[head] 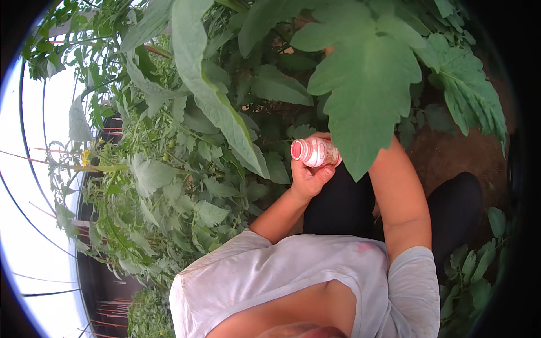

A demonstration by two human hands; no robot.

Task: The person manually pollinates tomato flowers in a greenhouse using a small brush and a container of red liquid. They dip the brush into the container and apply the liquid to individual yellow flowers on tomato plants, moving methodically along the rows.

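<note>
My left hand (310, 181) holds a small open-mouthed bottle (318, 153) with the thumb and fingers wrapped around it. The bottle is tilted, its uncapped neck towards the left, with reddish stuff at the mouth and a whitish, smeared outside. Just right of it, a large tomato leaf (367, 93) hangs close to the camera and covers the bottle's far end in part. My right forearm (399, 186) reaches forward behind that same leaf. The right hand is hidden by the foliage, so what it touches cannot be seen.
Dense tomato plants (177, 203) fill the left and front, with a yellow flower cluster (86, 157) and small green fruit (166, 156). A long curled leaf (211, 93) hangs near the camera. Bare soil (444, 156) lies right. Reddish strings and a bright greenhouse cover (38, 236) stand far left.
</note>
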